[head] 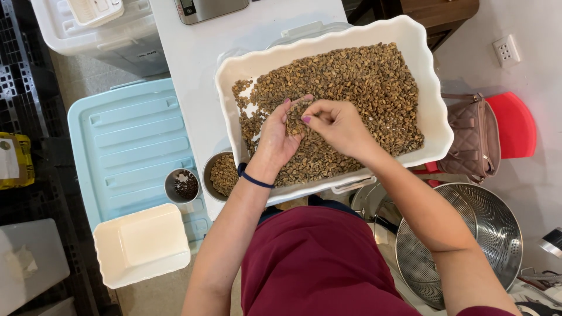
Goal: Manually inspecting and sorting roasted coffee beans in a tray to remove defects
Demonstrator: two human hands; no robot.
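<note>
A white scalloped baking dish [436, 126] on a white table holds a thick layer of greenish-brown raw coffee beans [363, 82]. My left hand [275, 137] is cupped palm up over the beans, with a few beans lying in it. My right hand [336, 123] hovers beside it, its thumb and forefinger pinched together above the left palm; whether a bean sits between them is too small to tell. A dark band circles my left wrist.
A small metal bowl of beans [221, 174] and a smaller metal cup of dark bits [183, 186] stand left of the dish. A light blue bin lid [132, 140], an empty white container [142, 244], a steel colander [486, 234], a quilted bag [471, 137] and a scale [208, 9] surround me.
</note>
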